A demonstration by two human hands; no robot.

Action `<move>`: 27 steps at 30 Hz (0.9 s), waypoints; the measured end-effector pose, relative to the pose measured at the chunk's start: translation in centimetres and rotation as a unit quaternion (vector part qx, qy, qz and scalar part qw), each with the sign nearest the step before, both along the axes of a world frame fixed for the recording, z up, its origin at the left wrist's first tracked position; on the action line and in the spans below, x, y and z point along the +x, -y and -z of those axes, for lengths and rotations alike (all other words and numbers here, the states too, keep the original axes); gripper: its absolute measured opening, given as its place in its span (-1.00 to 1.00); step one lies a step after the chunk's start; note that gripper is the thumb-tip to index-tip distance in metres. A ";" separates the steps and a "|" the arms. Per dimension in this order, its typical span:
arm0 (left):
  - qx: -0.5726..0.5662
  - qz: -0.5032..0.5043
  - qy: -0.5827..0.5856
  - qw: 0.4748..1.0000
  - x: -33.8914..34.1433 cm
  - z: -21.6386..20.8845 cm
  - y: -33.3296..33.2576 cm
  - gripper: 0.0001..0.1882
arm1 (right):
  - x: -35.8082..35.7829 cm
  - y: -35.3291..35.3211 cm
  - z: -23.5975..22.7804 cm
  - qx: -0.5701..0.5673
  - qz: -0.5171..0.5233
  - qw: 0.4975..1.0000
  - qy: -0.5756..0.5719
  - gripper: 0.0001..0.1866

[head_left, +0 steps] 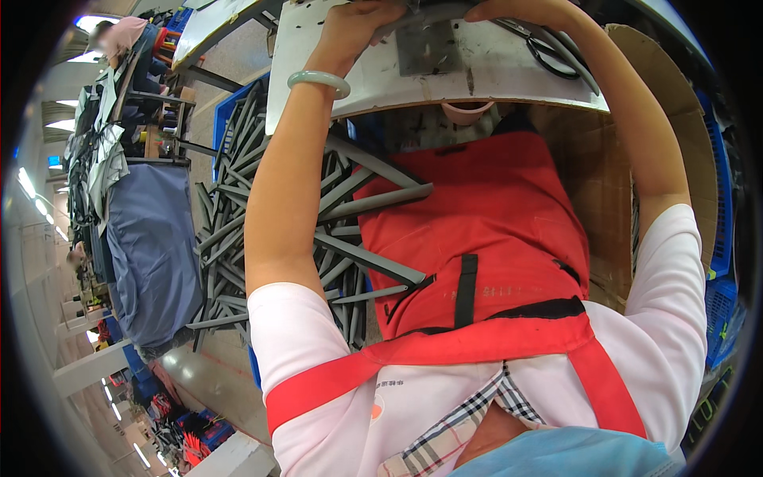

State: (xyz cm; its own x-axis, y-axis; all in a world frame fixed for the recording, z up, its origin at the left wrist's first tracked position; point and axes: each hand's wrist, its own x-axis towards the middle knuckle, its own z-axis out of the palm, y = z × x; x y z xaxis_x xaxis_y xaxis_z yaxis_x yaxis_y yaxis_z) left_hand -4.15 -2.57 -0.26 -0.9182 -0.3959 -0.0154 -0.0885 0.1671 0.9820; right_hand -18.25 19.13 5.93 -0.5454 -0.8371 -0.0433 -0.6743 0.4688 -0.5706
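At the top edge of the view, my left hand (359,25) grips one end of a curved dark grey strip (435,13) above the white worktable (358,75). My right hand (524,9) has its thumb against the other end of that strip, with the fingers partly cut off by the frame. Below the strip, a dark square patch (429,52) lies on the tabletop. Beside my right wrist are black-handled scissors (550,62) and a few loose grey strips (579,63). A pale green bangle (318,79) circles my left wrist.
To my left, a blue crate (225,119) overflows with grey strips (230,230), some leaning onto my red apron (477,207). A pink container (466,113) is under the table edge. On my right stand a cardboard box (664,87) and blue crates (719,310). Another person (127,36) is far left.
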 end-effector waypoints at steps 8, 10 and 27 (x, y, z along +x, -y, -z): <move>-0.033 -0.016 0.029 0.999 0.3 -0.9 -0.4 -0.78 | -2.0 -0.6 2.6 -0.090 0.032 0.989 -0.116 -0.34; -0.004 -0.035 -0.027 0.999 0.1 -0.7 0.9 -0.78 | -1.9 -1.5 0.0 0.000 0.069 0.998 -0.013 -0.31; -0.216 0.116 -0.048 0.968 5.3 -0.7 -8.2 -0.61 | 18.2 4.1 11.7 0.069 -0.252 0.860 -0.438 -0.85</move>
State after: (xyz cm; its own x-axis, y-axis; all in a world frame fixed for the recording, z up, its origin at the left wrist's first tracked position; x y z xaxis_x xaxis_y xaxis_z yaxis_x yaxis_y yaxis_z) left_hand 1.14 5.63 0.43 -0.9721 -0.1298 0.1954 0.0884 0.5688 0.8177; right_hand -0.05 15.00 -5.76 0.0124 -0.9966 0.0816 -0.9543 0.0125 0.2985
